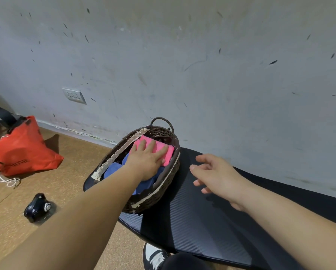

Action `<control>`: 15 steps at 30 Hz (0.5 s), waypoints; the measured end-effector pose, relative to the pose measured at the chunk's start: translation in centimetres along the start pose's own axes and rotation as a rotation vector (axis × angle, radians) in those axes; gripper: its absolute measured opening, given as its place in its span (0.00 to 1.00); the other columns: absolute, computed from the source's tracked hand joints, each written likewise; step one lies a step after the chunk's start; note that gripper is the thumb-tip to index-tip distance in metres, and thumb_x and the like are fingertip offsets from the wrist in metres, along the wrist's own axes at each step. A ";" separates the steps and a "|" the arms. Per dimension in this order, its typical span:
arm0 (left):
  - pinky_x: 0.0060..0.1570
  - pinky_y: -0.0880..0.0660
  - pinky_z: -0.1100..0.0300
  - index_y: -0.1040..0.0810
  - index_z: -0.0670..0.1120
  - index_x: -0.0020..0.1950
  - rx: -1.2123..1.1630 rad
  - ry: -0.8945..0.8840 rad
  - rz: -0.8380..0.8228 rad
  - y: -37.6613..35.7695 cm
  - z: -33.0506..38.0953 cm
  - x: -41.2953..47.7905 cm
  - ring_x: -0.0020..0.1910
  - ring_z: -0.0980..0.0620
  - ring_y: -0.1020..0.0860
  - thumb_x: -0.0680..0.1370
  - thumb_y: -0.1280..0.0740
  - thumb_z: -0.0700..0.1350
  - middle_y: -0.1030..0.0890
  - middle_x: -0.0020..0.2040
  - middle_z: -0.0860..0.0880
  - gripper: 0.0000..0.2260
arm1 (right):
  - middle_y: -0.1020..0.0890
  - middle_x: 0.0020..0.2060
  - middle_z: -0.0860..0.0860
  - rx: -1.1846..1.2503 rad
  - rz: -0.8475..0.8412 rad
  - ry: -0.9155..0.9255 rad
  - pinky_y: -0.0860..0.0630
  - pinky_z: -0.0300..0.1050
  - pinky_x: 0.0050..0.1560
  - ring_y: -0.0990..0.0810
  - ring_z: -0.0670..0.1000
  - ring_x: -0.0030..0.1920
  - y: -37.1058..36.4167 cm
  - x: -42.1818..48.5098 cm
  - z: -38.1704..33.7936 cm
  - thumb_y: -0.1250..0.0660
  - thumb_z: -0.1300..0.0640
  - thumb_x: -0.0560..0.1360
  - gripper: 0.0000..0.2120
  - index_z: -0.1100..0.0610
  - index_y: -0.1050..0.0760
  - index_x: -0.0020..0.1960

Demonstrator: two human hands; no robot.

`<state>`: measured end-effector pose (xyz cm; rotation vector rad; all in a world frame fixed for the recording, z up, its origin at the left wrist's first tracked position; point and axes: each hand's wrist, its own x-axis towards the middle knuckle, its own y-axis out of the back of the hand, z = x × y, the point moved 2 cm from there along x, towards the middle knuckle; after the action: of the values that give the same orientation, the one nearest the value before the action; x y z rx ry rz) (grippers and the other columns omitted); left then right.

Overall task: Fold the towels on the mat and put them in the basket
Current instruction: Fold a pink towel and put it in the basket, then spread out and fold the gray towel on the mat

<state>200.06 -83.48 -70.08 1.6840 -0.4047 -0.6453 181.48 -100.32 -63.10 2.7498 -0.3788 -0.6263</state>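
Two towels are in the basket [156, 199] as far as I can see: a pink towel [164, 151] folded on top at the far end, and a blue towel [112, 169] under it, showing toward the near end. The basket sits on the left end of the black mat [202, 221], close to the wall.

The left grip [146, 162] is down inside the basket, palm flat and fingers straight, pressing on the pink towel and partly on the blue one. It isn't grasping anything, just patting the stack down. The right grip [218, 176] hovers over the mat just right of the basket, fingers loose and spread, holding nothing.

Progress-wise I'd say this is close to the end. The part of the mat in view has no towels on it, folded or not, so folding looks done and this is the last bit of tucking the pink one in. The mat does run out of frame to the right, so I can't rule out another towel there. If not, all that's left is lifting the left grip out.

Other stuff around: an orange bag [21, 152] and a small black object [37, 207] on the floor to the left, plus a shoe [155, 256] at the bottom edge.
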 end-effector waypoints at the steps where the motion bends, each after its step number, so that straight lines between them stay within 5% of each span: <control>1: 0.78 0.55 0.35 0.55 0.65 0.81 -0.001 0.004 -0.021 0.4 0.1 -0.3 0.82 0.36 0.55 0.85 0.56 0.61 0.51 0.84 0.45 0.24 | 0.18 0.52 0.48 -0.009 -0.002 0.002 0.15 0.52 0.54 0.15 0.54 0.53 0.3 -0.3 0.0 0.33 0.48 0.81 0.25 0.51 0.32 0.76; 5: 0.78 0.56 0.36 0.40 0.62 0.80 -0.062 -0.005 0.042 3.2 2.0 -1.9 0.81 0.38 0.50 0.86 0.52 0.56 0.44 0.83 0.46 0.21 | 0.19 0.53 0.47 -0.014 0.006 0.011 0.16 0.48 0.54 0.15 0.50 0.52 2.6 -2.3 0.0 0.33 0.49 0.81 0.21 0.51 0.29 0.73; 9: 0.72 0.37 0.38 0.21 0.46 0.66 -0.291 -0.139 0.314 6.0 7.7 -4.4 0.71 0.37 0.31 0.80 0.52 0.59 0.22 0.68 0.42 0.29 | 0.18 0.53 0.47 -0.002 0.049 0.029 0.16 0.47 0.52 0.15 0.48 0.51 6.1 -5.2 0.6 0.33 0.49 0.81 0.15 0.51 0.23 0.65; 15: 0.79 0.45 0.47 0.33 0.48 0.78 -0.426 -0.359 0.238 8.4 20.7 -7.9 0.80 0.42 0.41 0.83 0.44 0.59 0.32 0.78 0.46 0.27 | 0.16 0.52 0.51 -0.022 0.156 -0.001 0.17 0.52 0.55 0.15 0.53 0.53 14.2 -10.4 4.7 0.34 0.48 0.80 0.08 0.50 0.20 0.55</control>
<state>181.80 -96.78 -62.83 1.0969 -0.6607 -0.7941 167.64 -111.20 -58.44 2.6668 -0.5762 -0.5887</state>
